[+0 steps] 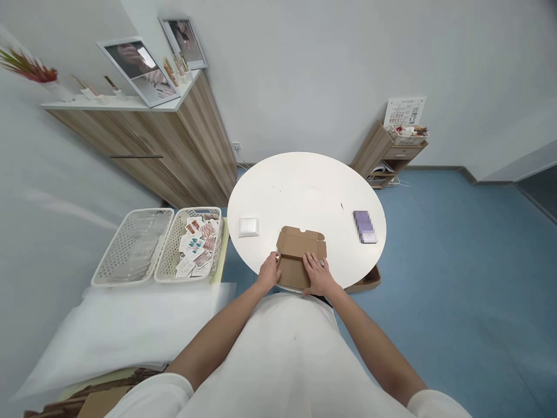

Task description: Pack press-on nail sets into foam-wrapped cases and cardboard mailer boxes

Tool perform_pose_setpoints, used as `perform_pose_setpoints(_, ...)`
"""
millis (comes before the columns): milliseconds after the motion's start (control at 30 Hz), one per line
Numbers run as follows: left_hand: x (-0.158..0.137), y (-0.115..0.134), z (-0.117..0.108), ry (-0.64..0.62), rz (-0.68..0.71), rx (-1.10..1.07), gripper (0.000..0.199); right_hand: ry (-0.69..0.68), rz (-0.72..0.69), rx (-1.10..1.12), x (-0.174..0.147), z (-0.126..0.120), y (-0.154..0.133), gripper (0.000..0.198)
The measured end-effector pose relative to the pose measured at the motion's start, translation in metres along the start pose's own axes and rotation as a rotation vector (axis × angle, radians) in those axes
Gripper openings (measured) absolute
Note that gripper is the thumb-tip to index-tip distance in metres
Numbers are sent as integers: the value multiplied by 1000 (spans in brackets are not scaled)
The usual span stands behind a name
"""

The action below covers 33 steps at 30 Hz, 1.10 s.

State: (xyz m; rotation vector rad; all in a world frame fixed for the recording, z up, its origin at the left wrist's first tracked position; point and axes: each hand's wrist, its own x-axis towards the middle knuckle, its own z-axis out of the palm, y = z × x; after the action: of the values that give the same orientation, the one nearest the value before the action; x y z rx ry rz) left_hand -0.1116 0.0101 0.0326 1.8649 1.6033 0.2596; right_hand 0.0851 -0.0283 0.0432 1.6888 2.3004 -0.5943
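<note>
A brown cardboard mailer box (296,247) lies unfolded at the near edge of the round white table (300,174), its lid flap laid back and away from me. My left hand (268,273) is closed on the box's left side wall, fingers bent round the edge. Across the right part of the box rests my right hand (317,275), open, with its fingers spread over the inside and the right wall. A white, flat plastic-wrapped packet (249,227) sits left of the box. Toward the right edge of the table is a purple, blurred-out item (364,226).
Left of the table, a white basket (220,244) holds several printed nail cards; another basket (98,270) holds clear plastic pieces. White sheeting (130,325) lies in front of them. An open carton (369,280) stands under the table's right side. A wooden cabinet (204,139) stands behind left.
</note>
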Motion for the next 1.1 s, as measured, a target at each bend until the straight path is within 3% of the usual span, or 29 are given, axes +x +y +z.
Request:
perform_pose_setpoints(200, -4, -6, -2, -20, 60, -49, 50, 19, -7, 6, 1, 1, 2, 120)
perform_pose_setpoints(367, -6, -12, -13, -186, 248, -24, 110, 19, -36, 0, 3, 0, 4, 120)
perform_pose_setpoints(433, -2, -12, -14, -236, 262, 35, 122, 13, -57, -4, 3, -1, 5, 119)
perform_pose_setpoints(533, 3, -12, -12, -242, 242, 100, 125, 35, -63, 0, 0, -3, 5, 118)
perform_pose_setpoints(633, 3, -11, -10, -250, 232, 109, 123, 135, 32, 80, -10, 0, 9, 111)
perform_pose_setpoints(733, -1, -10, -9, -259, 205, 98, 121, 284, 254, 318, -23, 11, 18, 93)
perform_pose_setpoints(833, -3, -9, -8, -257, 172, 91, 120, 340, 433, 708, -35, 26, 30, 81)
perform_pose_setpoints(1000, -4, -7, -8, -269, 146, 75, 121, 339, 603, 1351, -39, 32, 40, 73)
perform_pose_setpoints(1100, -4, -6, -8, -280, 121, 55, 122, 363, 644, 1517, -37, 25, 38, 74)
